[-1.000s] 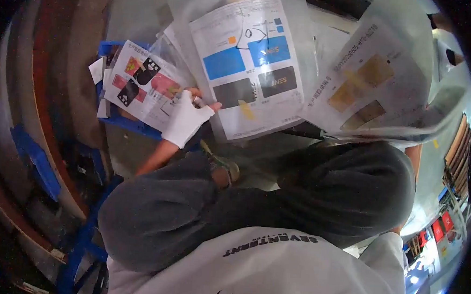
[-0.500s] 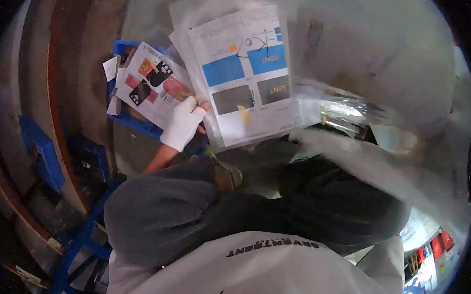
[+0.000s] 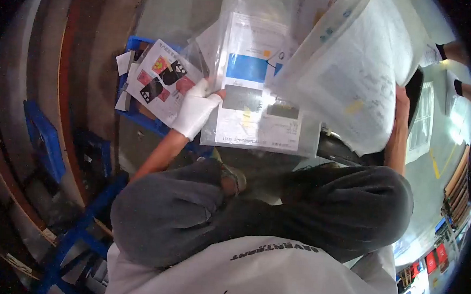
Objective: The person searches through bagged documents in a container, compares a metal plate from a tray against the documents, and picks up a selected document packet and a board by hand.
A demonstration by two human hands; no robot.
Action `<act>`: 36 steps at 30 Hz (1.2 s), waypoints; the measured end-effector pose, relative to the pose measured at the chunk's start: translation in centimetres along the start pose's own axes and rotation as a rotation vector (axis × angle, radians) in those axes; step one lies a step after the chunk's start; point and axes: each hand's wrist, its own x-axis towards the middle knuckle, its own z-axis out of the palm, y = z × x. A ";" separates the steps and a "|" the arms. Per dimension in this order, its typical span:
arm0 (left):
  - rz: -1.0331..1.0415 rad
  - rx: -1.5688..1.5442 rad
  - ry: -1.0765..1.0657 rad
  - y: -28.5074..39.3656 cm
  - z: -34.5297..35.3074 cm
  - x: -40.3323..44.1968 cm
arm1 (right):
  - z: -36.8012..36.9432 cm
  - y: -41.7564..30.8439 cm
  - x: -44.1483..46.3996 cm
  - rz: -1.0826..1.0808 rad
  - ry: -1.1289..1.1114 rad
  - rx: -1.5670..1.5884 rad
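My left hand (image 3: 197, 109), in a white glove with bare fingertips, pinches the left edge of a plastic-sleeved sheet (image 3: 243, 115) printed with blue and dark grey blocks. Left of it, a sheet with red and black pictures (image 3: 161, 83) rests over a blue crate (image 3: 149, 121). My right hand (image 3: 401, 103) is at the right edge of a large translucent plastic bag (image 3: 353, 73) with papers in it; its fingers are hidden behind the bag. This bag overlaps the right part of the blue-printed sheet.
Blue metal framing (image 3: 82, 234) stands at the lower left, beside long brown-edged boards (image 3: 63, 99). A dark object lies under the bag. At the upper right another person's legs (image 3: 457, 53) show. Red boxes (image 3: 436, 256) are at the far right.
The translucent bag has swung from the right, up and across the blue-printed sheet. My right hand has come into view. My left hand still pinches the sheet, which now hangs straighter.
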 end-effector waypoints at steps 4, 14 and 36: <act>0.096 0.032 0.006 -1.3 1.3 0.4 | 0.2 0.1 -0.1 0.004 0.021 -0.108; 0.027 -0.254 -0.128 -2.5 4.8 1.9 | 0.0 0.6 -0.6 0.032 -0.003 -0.410; -0.293 -0.923 -0.495 -2.0 6.6 1.2 | -1.8 8.2 -0.2 0.546 -0.085 -0.043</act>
